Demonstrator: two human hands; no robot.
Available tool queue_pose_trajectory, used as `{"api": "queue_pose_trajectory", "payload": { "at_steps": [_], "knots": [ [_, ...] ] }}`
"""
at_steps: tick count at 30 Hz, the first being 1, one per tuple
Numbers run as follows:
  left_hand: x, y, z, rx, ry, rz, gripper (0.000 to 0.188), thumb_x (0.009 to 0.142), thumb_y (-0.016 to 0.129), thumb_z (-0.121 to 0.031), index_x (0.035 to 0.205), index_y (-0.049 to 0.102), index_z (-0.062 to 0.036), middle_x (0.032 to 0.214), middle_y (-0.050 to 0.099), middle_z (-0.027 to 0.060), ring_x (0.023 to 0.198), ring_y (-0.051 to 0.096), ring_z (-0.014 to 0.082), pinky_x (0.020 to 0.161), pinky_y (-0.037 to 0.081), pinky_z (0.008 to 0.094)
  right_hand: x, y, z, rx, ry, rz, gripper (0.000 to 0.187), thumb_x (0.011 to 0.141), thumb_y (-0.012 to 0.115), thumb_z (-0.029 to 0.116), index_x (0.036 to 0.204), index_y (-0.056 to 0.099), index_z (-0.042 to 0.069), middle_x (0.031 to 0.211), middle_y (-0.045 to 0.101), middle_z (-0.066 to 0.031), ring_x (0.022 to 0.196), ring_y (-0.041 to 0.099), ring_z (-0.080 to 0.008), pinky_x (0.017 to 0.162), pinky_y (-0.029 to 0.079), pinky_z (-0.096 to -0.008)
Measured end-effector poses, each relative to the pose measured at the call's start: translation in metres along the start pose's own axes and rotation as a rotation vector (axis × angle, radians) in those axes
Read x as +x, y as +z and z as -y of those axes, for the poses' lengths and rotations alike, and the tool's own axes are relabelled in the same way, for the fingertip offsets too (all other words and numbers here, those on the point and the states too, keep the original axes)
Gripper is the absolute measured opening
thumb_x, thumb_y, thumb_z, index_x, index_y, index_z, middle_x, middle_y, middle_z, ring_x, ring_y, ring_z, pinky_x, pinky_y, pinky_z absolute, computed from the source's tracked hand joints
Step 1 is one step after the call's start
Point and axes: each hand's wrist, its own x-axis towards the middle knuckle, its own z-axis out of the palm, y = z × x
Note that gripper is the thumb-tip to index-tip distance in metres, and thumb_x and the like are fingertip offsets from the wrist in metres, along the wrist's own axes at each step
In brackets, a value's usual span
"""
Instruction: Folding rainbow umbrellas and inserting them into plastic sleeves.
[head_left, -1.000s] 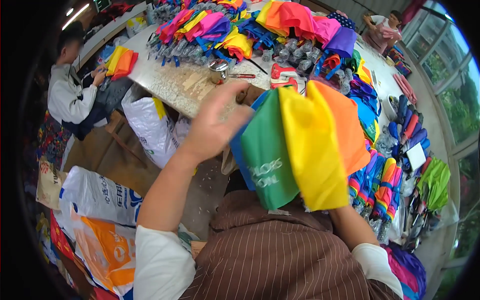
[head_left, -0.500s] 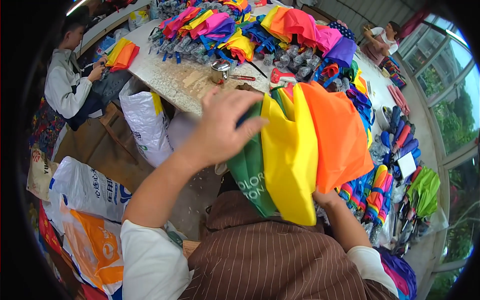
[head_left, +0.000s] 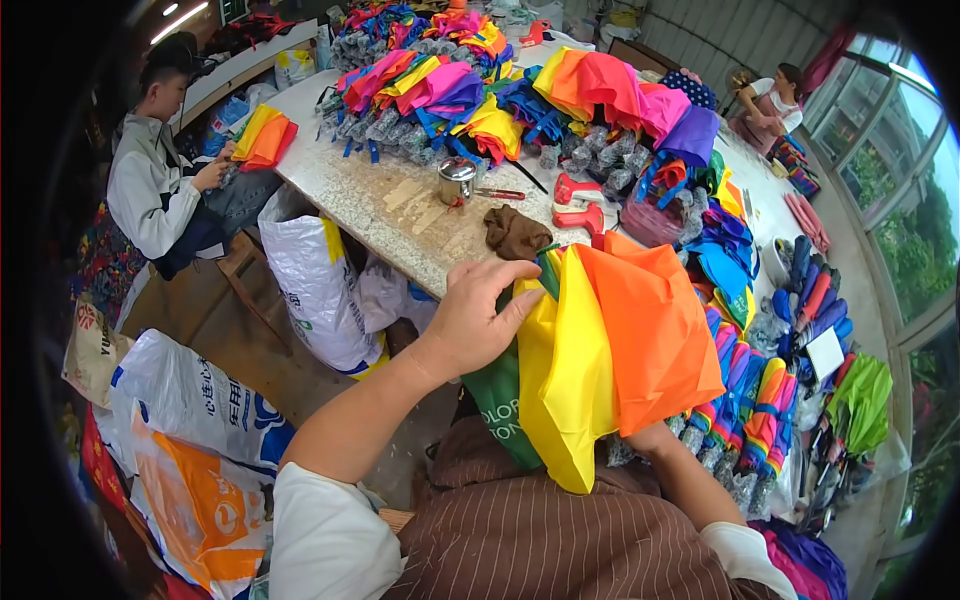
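A half-folded umbrella with loose green, yellow and orange panels is held in front of my apron. My left hand is at its upper left edge, thumb and fingers closing on the green and yellow cloth. My right hand is wrapped round the umbrella's lower right side; the orange panel covers most of its fingers. The umbrella's handle and shaft are hidden.
Ahead, the worktable carries piled colourful umbrellas, a metal pot, a brown cloth and red-white glue guns. White sacks stand left. Bundled umbrellas lie right. Another person sits far left.
My left hand has come in from an open, raised pose, its thumb and fingers now closer together at the cloth's edge. The umbrella sits slightly lower, and more of the table shows.
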Motion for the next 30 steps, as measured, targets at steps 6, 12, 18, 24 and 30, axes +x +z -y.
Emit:
{"api": "queue_pose_trajectory", "payload": {
  "at_steps": [6,12,18,24,30],
  "knots": [
    [-0.009,0.005,-0.008,0.257,0.076,-0.035,0.032,0.089,0.057,-0.027,0.114,0.058,-0.0082,0.1,0.064,0.0091,0.099,0.058,0.0278,0.102,0.015,0.0592,0.004,0.003,0.004,0.178,0.082,-0.032,0.058,0.085,0.066,0.019,0.136,0.042,0.006,0.138,0.045,-0.0103,0.127,0.043,-0.0228,0.105,0.036,-0.0361],
    [-0.021,0.019,-0.022,-0.243,0.062,0.148,0.034,0.087,0.058,-0.015,0.119,0.054,-0.0046,0.103,0.063,0.0125,0.098,0.06,0.0239,0.099,0.035,0.0473,0.031,0.008,0.046,0.848,0.268,-0.091,0.051,0.097,0.049,0.019,0.143,0.032,0.007,0.143,0.039,-0.0129,0.128,0.042,-0.0227,0.106,0.036,-0.0363],
    [-0.024,-0.04,-0.013,-0.98,-0.158,-0.152,0.035,0.093,0.057,-0.015,0.123,0.049,0.0004,0.069,0.051,-0.0041,0.058,0.044,0.0033,0.058,0.036,0.0181,0.033,-0.007,0.045,0.496,0.015,-0.021,0.056,0.094,0.055,0.019,0.143,0.032,0.008,0.144,0.037,-0.0133,0.131,0.04,-0.0251,0.109,0.033,-0.0376],
    [-0.009,-0.06,-0.019,0.326,0.171,-0.045,0.055,0.097,0.037,-0.048,0.118,0.049,0.0022,0.1,0.056,0.0156,0.102,0.052,0.0307,0.104,0.025,0.0416,0.017,-0.02,0.02,-0.397,-0.283,0.047,0.062,0.09,0.06,0.02,0.144,0.031,0.01,0.147,0.033,-0.0097,0.134,0.034,-0.0234,0.11,0.029,-0.0372],
    [-0.026,-0.074,-0.066,-0.374,0.091,0.164,0.078,0.088,0.035,-0.07,0.107,0.055,0.0032,0.077,0.052,0.008,0.074,0.051,0.019,0.07,0.041,0.031,0.056,-0.042,0.033,1.066,0.275,-0.094,0.058,0.094,0.055,0.017,0.145,0.027,0.009,0.144,0.036,-0.0097,0.124,0.046,-0.0204,0.101,0.041,-0.0332]
  ]
}}
